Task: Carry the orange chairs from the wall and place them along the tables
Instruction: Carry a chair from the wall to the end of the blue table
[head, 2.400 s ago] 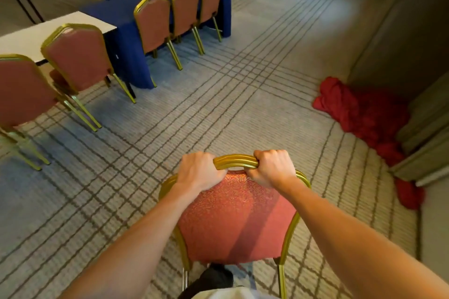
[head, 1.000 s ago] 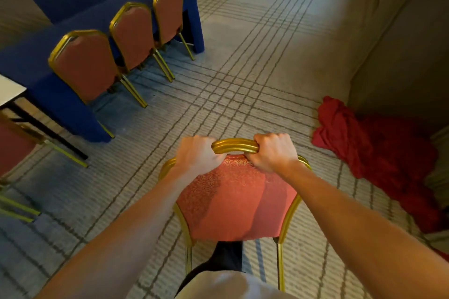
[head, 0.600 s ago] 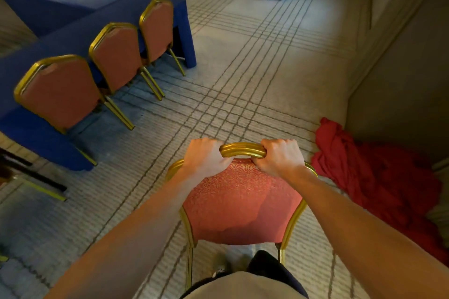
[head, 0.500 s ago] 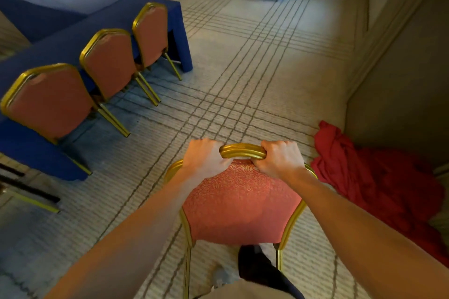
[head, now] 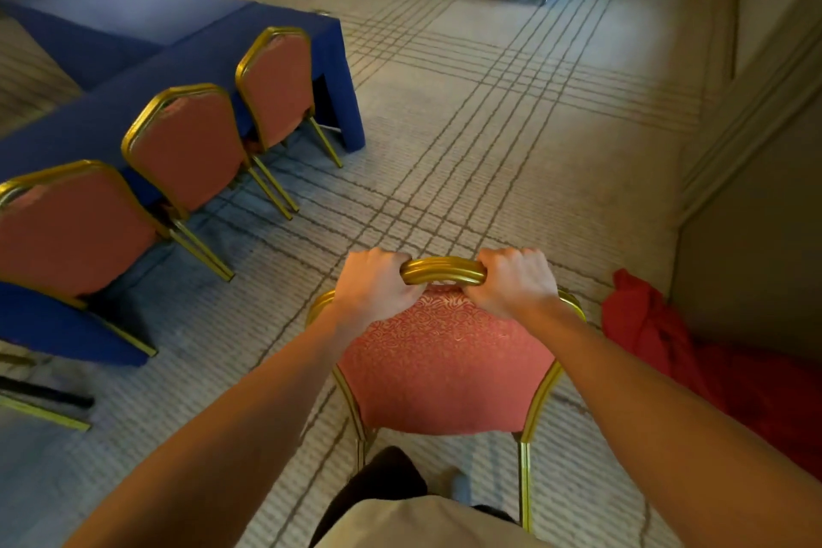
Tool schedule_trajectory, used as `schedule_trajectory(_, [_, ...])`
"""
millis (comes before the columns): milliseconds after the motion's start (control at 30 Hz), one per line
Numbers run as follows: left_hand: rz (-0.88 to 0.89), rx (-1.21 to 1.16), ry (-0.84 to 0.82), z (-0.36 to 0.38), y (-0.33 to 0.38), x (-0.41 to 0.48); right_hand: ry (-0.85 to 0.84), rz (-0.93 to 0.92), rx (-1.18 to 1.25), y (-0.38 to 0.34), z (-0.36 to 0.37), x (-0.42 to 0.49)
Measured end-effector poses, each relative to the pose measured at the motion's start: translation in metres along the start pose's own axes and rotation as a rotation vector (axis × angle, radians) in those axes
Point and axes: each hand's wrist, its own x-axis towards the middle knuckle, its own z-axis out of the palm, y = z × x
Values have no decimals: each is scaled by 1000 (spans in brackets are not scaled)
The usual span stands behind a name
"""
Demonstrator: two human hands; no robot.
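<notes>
Gold-framed, the orange chair (head: pixel 445 365) is gripped at its top rail by the left hand (head: pixel 378 285) and right hand (head: pixel 516 280), both closed around it, and is best kept level and steered past the blue-draped table's (head: pixel 133 120) corner at upper left.

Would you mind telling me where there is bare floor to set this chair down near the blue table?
Both hands, left hand and right hand, grip the carried chair. Bare carpet lies open past the blue table, beyond the farthest chair. The table's long side is crowded with three chairs; the red cloth blocks the right wall.
</notes>
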Motion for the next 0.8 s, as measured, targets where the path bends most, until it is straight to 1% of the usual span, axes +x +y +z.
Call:
schedule_trajectory(233, [3, -30, 48, 14, -25, 127, -22, 8, -29, 51, -6, 123])
schedule_trajectory(433, [43, -48, 32, 38, -73, 249, -61, 58, -20, 80, 2, 241])
schedule_trajectory(633, [34, -7, -6, 32, -111, 352, -83, 60, -18, 101, -14, 344])
schedule_trajectory(800, [63, 1, -11, 16, -134, 451, -43, 74, -19, 134, -35, 435])
